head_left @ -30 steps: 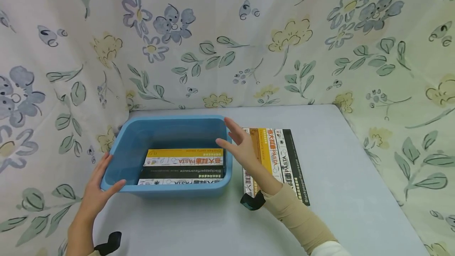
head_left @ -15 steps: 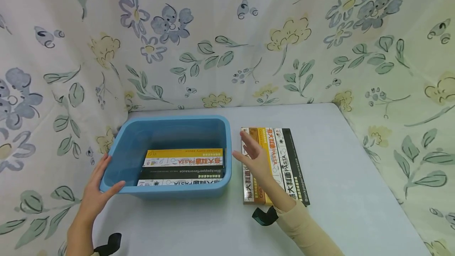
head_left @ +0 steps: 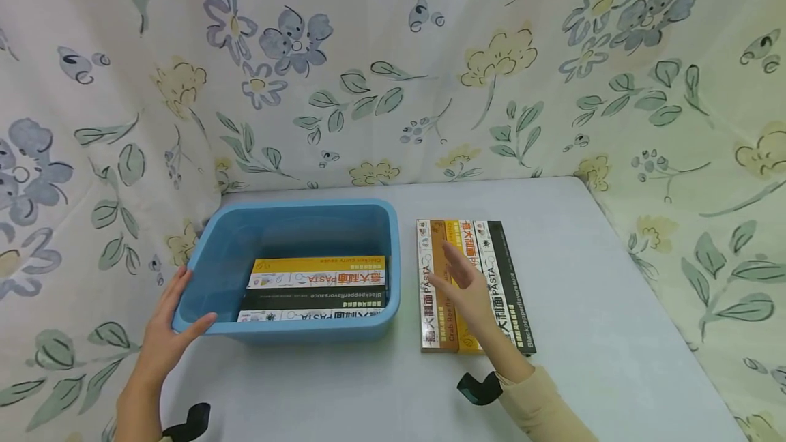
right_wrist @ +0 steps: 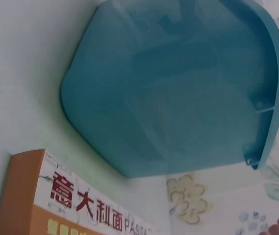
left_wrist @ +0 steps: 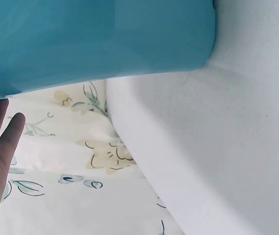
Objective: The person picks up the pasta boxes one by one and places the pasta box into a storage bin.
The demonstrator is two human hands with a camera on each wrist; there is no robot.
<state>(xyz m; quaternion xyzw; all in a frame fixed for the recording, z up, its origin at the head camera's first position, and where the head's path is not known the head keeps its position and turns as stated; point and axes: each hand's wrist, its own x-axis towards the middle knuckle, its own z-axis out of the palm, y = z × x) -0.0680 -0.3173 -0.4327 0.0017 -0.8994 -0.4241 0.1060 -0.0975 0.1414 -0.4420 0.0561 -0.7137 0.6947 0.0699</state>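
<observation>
On the flat cardboard boxes in white, brown, yellow and black bands (head_left: 496, 278), lying side by side right of the bin, you can read "PASTA" beside large Chinese characters, "Blackpepperflavorsauce" along the black band, and the start of "Crab Roe" on the brown one; your right grip (head_left: 473, 302) covers part of the lettering. The yellow, white and black cardboard boxes (head_left: 313, 285) inside the light-blue rectangular plastic bin (head_left: 307, 328) carry "Chicken curry sauce", "PASTA" and "Blackpepperflavorsauce". That bin stands on the white-covered counter (head_left: 614, 305), its boxes toward the near right of its floor. Your left grip (head_left: 164, 336) rests at its near-left corner, fingers extended along the outside and thumb at the near rim. Your right grip appears over the flat boxes, fingers spread and holding nothing; whether it touches them you cannot tell. Behind the counter hangs white floral cloth (head_left: 381, 39).
</observation>
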